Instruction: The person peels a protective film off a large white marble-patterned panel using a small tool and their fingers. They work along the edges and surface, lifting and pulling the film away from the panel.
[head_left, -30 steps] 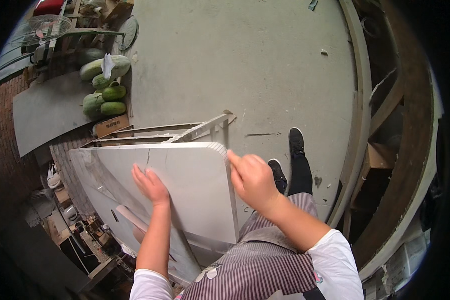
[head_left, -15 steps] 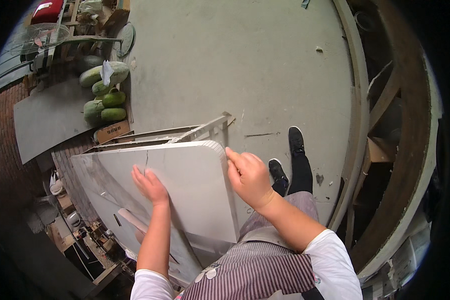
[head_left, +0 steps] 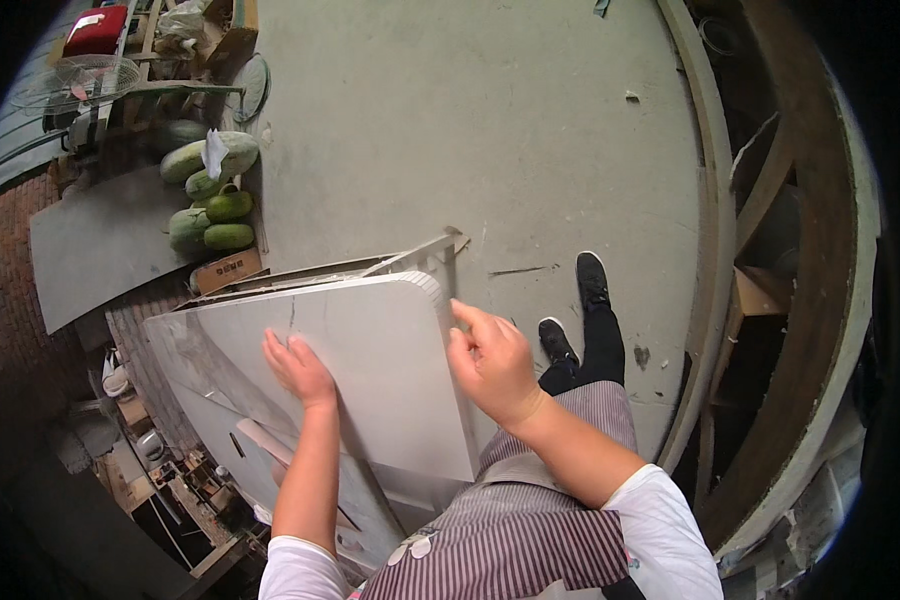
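Note:
A large white panel [head_left: 395, 370] with a rounded corner lies tilted before me. Faint grey streaks run over its face, and a row of fine cuts marks its curved edge. My left hand [head_left: 300, 372] rests on its face, fingers stretched out and holding nothing. Just right of the rounded corner is my right hand [head_left: 495, 365]. Its index finger points toward the panel's edge, with the thumb apart from it and the other fingers curled. I see nothing in that hand; whether it touches the edge I cannot tell.
A frame [head_left: 410, 258] shows beyond the panel's far edge. Several green melons [head_left: 228, 205] lie at the far left beside a cardboard box [head_left: 225, 270] and a fan [head_left: 80, 85]. Grey floor [head_left: 490, 130] stretches ahead. A big curved wooden structure [head_left: 810, 300] stands at the right.
My right hand's index finger and thumb have come apart, and the hand has shifted slightly down along the edge. My left hand stays on the panel. The panel's far corner appears slightly higher.

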A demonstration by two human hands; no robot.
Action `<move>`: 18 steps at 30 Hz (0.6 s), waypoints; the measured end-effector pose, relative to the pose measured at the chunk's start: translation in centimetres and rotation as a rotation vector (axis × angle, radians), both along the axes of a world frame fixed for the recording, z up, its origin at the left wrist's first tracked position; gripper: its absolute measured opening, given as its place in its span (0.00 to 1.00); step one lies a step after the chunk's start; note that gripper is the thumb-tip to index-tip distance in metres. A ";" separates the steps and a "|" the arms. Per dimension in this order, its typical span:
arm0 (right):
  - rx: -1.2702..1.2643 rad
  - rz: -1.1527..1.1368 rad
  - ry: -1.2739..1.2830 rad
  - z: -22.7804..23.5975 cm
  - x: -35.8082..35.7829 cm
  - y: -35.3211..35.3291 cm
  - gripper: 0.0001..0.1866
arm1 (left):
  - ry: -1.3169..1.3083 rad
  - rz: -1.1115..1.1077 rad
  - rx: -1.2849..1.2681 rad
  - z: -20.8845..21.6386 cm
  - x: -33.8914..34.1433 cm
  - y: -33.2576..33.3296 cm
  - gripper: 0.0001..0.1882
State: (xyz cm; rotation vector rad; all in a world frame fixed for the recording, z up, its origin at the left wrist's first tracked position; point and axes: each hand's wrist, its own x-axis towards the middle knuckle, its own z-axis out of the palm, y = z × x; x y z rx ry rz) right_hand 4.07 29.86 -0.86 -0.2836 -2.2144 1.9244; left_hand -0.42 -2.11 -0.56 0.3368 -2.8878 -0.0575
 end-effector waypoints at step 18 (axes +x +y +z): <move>-0.067 -0.023 -0.111 0.3 -0.7 -0.6 0.19 | 0.026 -0.018 -0.014 -0.5 -0.3 -0.1 0.29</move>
